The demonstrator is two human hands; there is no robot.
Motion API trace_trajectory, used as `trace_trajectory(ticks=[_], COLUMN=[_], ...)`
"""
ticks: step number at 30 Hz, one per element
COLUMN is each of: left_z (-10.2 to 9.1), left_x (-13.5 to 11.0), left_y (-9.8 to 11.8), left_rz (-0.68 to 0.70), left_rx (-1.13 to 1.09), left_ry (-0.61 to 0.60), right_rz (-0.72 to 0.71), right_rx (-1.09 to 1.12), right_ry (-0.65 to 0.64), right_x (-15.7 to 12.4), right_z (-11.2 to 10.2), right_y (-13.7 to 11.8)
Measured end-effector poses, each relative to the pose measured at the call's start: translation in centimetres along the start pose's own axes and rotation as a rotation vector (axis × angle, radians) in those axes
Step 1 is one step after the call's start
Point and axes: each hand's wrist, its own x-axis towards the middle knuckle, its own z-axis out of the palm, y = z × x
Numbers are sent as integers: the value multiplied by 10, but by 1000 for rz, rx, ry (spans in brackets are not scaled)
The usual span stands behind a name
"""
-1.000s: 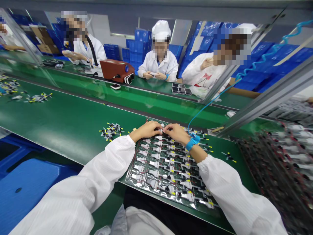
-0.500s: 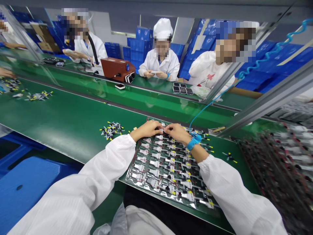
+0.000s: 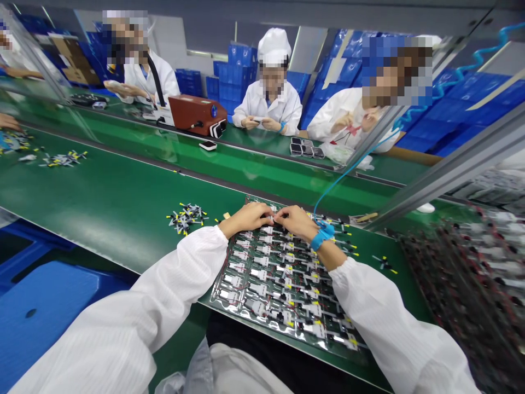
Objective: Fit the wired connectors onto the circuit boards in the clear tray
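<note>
Connectors [image 3: 185, 218] lie heaped just left of the blister tray [image 3: 214, 300], within easy reach. I see the left hand [image 3: 246, 216] and right hand [image 3: 296, 222] closed together, apparently pinching a small white connector [image 3: 270, 218] at the tray's far edge; a blue wrist strap [image 3: 322, 236] circles the right wrist, likely against static.

**Pinched part [image 3: 271, 218] mostly hidden**

At 12 o'clock, the left hand [image 3: 246, 216] and right hand [image 3: 297, 223] cover the part, which is too small to identify. At 4 o'clock, the tray stack [image 3: 463, 273] blurs and runs past the frame. At 9 o'clock, the edge cuts off a co-worker's hand [image 3: 8, 121]. At 8 o'clock, the bottom edge cuts off the left sleeve [image 3: 94, 328].
</note>
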Motion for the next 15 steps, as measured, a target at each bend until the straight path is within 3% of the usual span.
trace_trajectory(ticks=[6, 10, 15], left_z=[1, -1, -3], left_x=[1, 1, -2], left_y=[-2, -3, -1], left_rz=[-2, 19, 63], left_rx=[0, 45, 67], left_ry=[-15, -44, -73], right_rz=[7, -31, -51], right_rx=[-22, -28, -17], right_ry=[-24, -34, 44], right_x=[0, -7, -26], right_z=[-2, -16, -52], right_y=[-6, -5, 32])
